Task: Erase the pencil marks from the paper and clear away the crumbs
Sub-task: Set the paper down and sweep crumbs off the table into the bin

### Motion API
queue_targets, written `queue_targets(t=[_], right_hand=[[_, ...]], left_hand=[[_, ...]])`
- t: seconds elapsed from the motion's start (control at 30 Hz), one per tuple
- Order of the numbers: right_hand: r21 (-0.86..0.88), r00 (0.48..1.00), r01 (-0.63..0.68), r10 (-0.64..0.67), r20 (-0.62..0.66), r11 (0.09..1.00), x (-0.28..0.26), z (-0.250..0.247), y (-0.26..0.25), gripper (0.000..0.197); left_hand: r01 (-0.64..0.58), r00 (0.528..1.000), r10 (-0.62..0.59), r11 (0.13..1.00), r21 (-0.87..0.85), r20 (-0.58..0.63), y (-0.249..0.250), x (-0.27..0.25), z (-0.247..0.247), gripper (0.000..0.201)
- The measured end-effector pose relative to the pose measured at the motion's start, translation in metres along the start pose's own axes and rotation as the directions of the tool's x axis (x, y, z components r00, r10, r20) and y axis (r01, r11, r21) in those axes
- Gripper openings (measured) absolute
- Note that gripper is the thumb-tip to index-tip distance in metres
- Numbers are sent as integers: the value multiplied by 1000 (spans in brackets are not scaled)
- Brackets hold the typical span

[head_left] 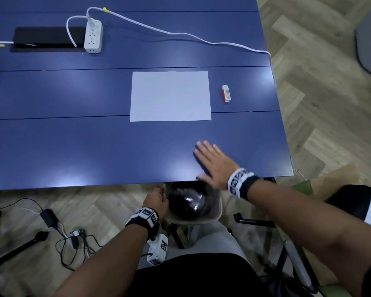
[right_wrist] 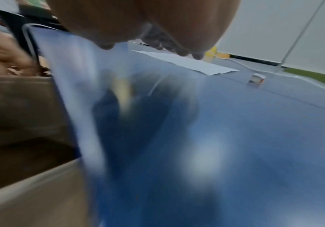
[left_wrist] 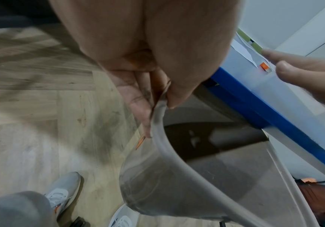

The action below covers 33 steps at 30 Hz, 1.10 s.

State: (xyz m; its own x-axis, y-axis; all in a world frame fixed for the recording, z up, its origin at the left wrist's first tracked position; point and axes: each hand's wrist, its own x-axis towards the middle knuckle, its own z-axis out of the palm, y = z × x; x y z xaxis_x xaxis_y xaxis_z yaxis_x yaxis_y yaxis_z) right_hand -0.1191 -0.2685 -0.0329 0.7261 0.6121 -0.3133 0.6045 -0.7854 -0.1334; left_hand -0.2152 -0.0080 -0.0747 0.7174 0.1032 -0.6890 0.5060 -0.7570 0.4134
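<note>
On my far left a power strip (head_left: 93, 36) sits at the back of the worktop (head_left: 73, 142), its white cable (head_left: 180, 34) trailing off to the right edge — none of it matters to the job. Coming across, my left hand (head_left: 156, 201) is below the near edge, its grip clamped on the rim of the bin (head_left: 214, 215): in the left wrist view the thumb and fingers (left_wrist: 138, 99) pinch that rim, and the bin's dark-lined mouth sits just under the lip of the worktop. Farther back and to the right lies the paper (head_left: 170, 96), flat, long side running left to right, and I can make out no pencil marks on it from here. My right hand (head_left: 214, 163) is flat on the worktop near the edge, grip apart, fingers straight and together, just above and to the right of the bin. The right wrist view is blurred; I cannot see any crumbs in it. Rightmost is the eraser (head_left: 226, 93), lying just beside the paper's right edge, long axis pointing away from me. My read: erasing looks done, and the sweep is in hand. What counts now is that the bin's mouth lies toward me and slightly left of the right hand, so the palm should draw that way over the edge — the left only has to keep the rim tight beneath.
</note>
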Motion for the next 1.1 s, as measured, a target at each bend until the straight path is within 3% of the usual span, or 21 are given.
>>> queue_targets(t=[0.1, 0.27, 0.4, 0.6, 0.67, 0.77, 0.9, 1.1], right_hand=[[-4, 994, -97, 97, 56, 995, 36, -17, 25, 88], [-88, 993, -49, 58, 106, 995, 57, 0, -2, 92], [-60, 984, 158, -152, 94, 986, 29, 21, -46, 92], [21, 893, 428, -426, 142, 904, -30, 36, -70, 85], [40, 915, 386, -388, 108, 922, -28, 27, -55, 82], [7, 973, 229, -229, 29, 973, 1, 2, -15, 78], [-57, 995, 84, -81, 56, 995, 66, -28, 19, 83], [-142, 991, 73, -56, 123, 987, 113, -20, -26, 92]], left_hand=[[1, 1000, -1, 1000, 12, -3, -1, 1, 0, 16], [-8, 1000, 8, 1000, 14, -2, -2, 2, -1, 15], [-20, 1000, 20, 1000, 3, 2, -3, 3, -1, 18], [-22, 1000, 22, 1000, -12, 8, 0, 3, -2, 17], [-22, 1000, 22, 1000, -9, 11, 0, 4, -2, 17], [-24, 1000, 24, 1000, -11, 12, 1, 4, -1, 18], [-29, 999, 29, 1000, -9, 17, 2, 5, -2, 17], [-22, 1000, 22, 999, -35, 21, -1, 7, -2, 16]])
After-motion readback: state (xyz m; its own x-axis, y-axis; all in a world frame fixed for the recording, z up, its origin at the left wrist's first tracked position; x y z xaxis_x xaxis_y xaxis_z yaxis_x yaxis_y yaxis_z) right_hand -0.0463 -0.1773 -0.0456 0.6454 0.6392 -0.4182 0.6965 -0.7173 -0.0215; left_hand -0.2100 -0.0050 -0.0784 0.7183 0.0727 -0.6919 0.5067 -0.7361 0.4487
